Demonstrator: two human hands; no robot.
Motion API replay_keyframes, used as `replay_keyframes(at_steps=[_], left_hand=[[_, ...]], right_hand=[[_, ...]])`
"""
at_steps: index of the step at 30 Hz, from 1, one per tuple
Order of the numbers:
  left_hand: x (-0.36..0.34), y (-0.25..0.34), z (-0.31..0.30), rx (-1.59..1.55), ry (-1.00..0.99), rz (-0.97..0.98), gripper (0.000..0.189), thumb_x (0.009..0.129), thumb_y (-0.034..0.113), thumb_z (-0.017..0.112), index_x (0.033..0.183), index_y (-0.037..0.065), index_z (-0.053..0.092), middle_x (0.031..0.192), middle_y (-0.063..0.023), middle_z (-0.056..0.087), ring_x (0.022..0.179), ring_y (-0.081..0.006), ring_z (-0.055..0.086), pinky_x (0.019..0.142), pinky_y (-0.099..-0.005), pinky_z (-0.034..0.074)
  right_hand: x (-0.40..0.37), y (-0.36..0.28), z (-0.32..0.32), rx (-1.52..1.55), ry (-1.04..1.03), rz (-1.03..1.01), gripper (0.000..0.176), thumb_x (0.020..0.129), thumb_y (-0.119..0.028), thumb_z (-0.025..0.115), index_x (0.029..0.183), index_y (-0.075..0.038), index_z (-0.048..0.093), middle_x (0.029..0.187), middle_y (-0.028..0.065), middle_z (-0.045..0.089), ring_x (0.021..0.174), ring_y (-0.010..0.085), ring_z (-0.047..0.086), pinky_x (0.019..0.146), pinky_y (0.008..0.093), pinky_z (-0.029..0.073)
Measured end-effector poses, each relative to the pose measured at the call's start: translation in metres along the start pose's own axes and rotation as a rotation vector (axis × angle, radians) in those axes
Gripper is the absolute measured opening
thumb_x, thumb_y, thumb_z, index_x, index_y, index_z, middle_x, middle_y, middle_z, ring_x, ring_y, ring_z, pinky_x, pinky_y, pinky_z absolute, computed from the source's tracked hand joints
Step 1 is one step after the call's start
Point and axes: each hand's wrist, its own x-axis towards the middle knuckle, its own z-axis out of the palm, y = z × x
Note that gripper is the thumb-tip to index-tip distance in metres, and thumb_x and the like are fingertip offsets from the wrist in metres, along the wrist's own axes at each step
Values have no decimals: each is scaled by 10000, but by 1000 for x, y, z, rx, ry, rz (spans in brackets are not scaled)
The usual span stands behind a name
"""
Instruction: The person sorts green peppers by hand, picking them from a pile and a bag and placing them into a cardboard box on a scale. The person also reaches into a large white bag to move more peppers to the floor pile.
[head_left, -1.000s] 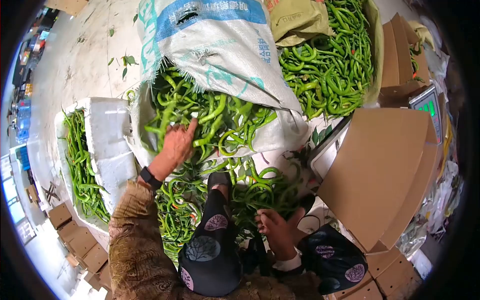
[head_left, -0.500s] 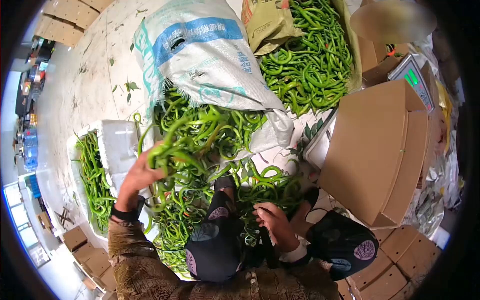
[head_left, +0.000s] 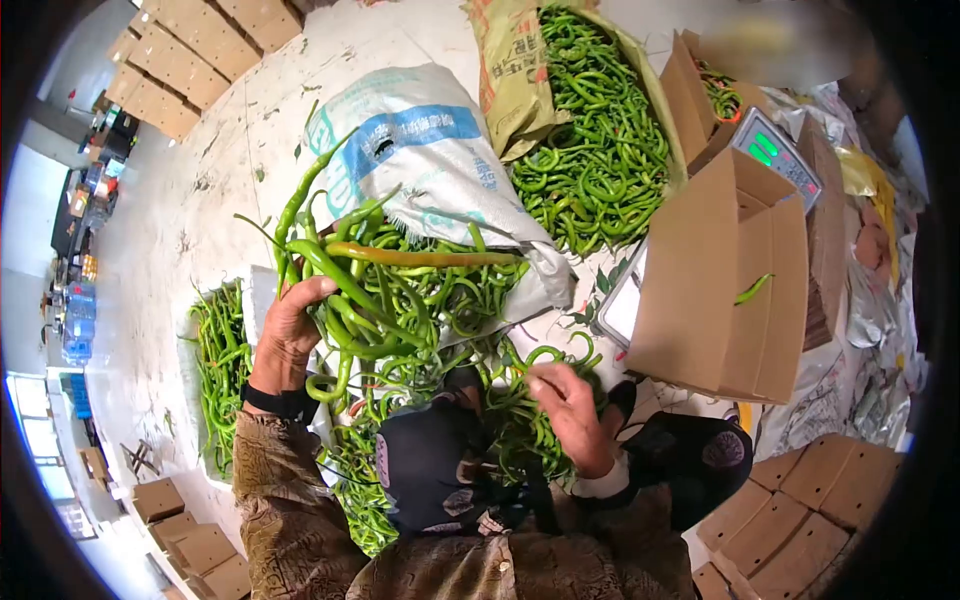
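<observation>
My left hand (head_left: 292, 330) grips a bunch of long green chili peppers (head_left: 350, 310), raised above the pile. One pepper in the bunch is orange-brown (head_left: 430, 257) and points right. My right hand (head_left: 570, 412) is loosely closed, its fingers curled, above more green peppers between my legs; whether anything is in it I cannot make out. In front of me, peppers spill from the mouth of a white woven sack (head_left: 440, 170) with a blue band. Loose peppers (head_left: 360, 500) also lie by my left leg.
At the left is a white foam box (head_left: 262, 290) beside peppers. An open yellow sack (head_left: 640, 60) of peppers lies ahead. A cardboard box (head_left: 690, 290) with one pepper stands at right, near a scale (head_left: 775, 150) with a green display. Stacked cartons (head_left: 790, 530) are behind right.
The bunch in my left hand has come up closer to the camera, its peppers fanned out. My right hand has lifted slightly. The view has shifted, showing more inside the cardboard box.
</observation>
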Motion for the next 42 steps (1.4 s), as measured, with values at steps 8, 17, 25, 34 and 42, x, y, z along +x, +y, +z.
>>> replay_keyframes(at_steps=[8,17,25,34,42], left_hand=[[-48,14,104,111,-220,48,724,727,34,657,1402,-7,395,1125,-156,638,941,-257,671,850,-395,568],[-93,-18,174,57,-328,-198,628,800,48,722,1350,42,418,1206,-99,565,1106,-232,580,929,-401,516],[-122,-107,182,-274,-272,-458,468,842,33,644,1285,41,495,1133,-101,621,965,-226,650,885,-389,553],[-139,-179,150,-470,-331,-592,726,793,153,618,1470,148,355,948,-101,568,762,-197,564,644,-310,491],[-126,-195,119,-659,-256,-578,581,812,165,635,1359,75,462,936,-114,579,777,-196,563,671,-327,500]], right_hand=[[-11,-146,12,-604,259,-813,567,764,-137,765,1255,10,524,1161,183,583,1066,339,562,968,416,406],[-45,-125,11,-210,76,-689,611,831,18,587,1386,16,331,1206,277,551,1084,462,558,892,471,460],[-78,-113,-45,-605,323,-695,415,855,-56,644,1241,-12,497,1034,243,571,928,425,589,791,436,480],[-83,-82,-127,547,264,-44,311,971,-205,488,1167,30,547,966,80,610,736,120,529,663,262,458],[-129,-108,-136,572,187,-161,301,981,-130,477,1243,19,496,1093,115,611,935,158,579,822,284,476]])
